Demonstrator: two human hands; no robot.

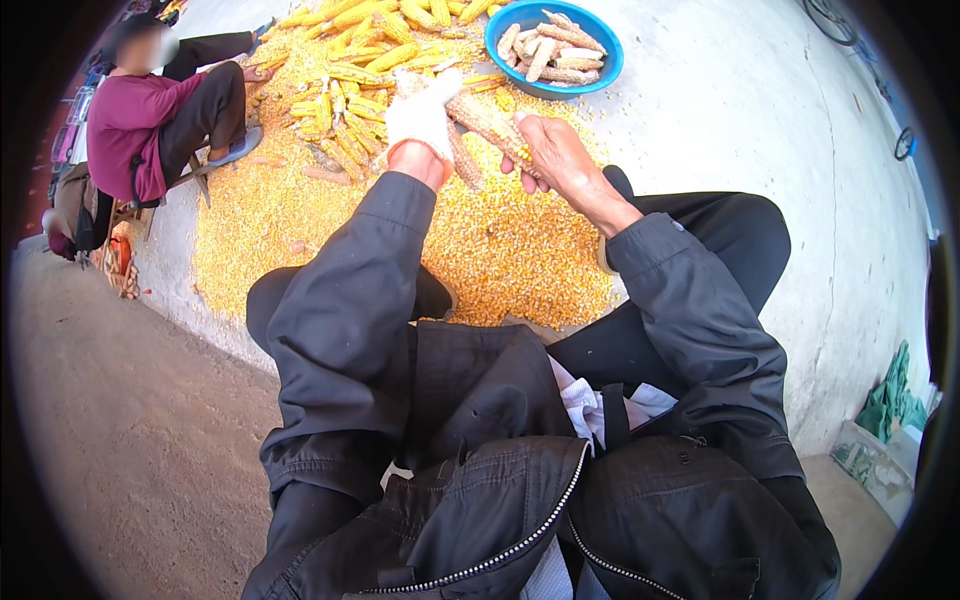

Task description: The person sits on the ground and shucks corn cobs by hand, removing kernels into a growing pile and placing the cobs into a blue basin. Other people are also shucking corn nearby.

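My right hand (559,161), bare, grips a corn cob (486,124) that is mostly stripped, with a few yellow kernels left near my fingers. The cob's far end reaches the white work glove on my left hand (421,112). A bare reddish corncob (466,159) shows below the glove, and a similar cob end sticks out above it; my left hand appears closed around this cob, with the fingers hidden. Under both hands spreads a thick layer of loose corn kernels (517,240). Unshelled yellow corn ears (360,60) are heaped just beyond.
A blue plastic basin (613,71) of stripped cobs stands beyond my right hand. At left, a person (139,112) in a purple top sits low, one hand at the corn. Several bare cobs (328,175) lie among the kernels. Green cloth (889,397) lies at far right.
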